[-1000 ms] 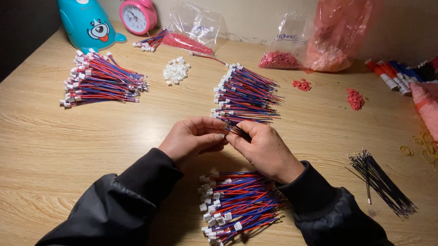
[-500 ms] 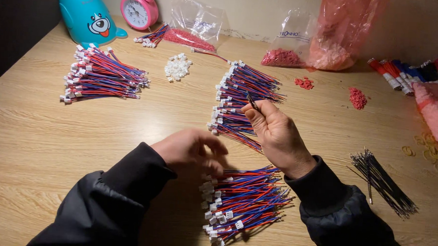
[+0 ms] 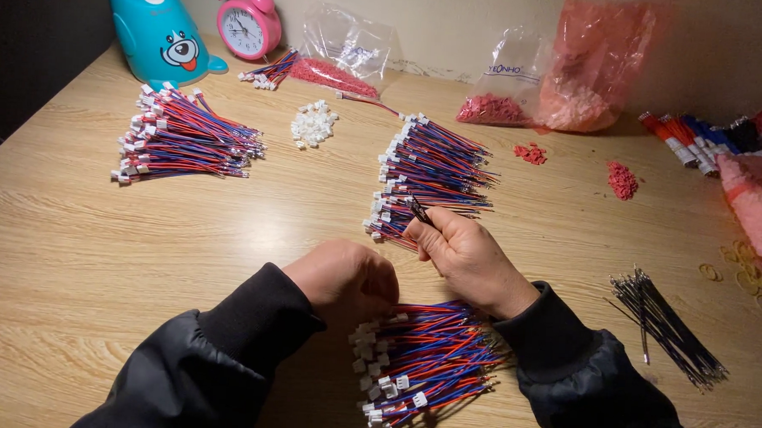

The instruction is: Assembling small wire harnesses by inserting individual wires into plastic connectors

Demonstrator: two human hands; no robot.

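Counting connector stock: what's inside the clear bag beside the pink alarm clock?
The clear bag holds small red pieces heaped at its bottom; anything beneath them is hidden.

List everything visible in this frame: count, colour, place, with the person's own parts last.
wire bundles: three big piles, red and blue with white plugs; far left, centre, near edge
loose white plugs: one heap, behind centre
toy-shaped container: one, teal, far left
alarm clock: one, pink, back
plastic bags: several, clear and pink, back
black ties: one bunch, right
table: light wood
left hand: on near pile
right hand: pinching a thin dark piece
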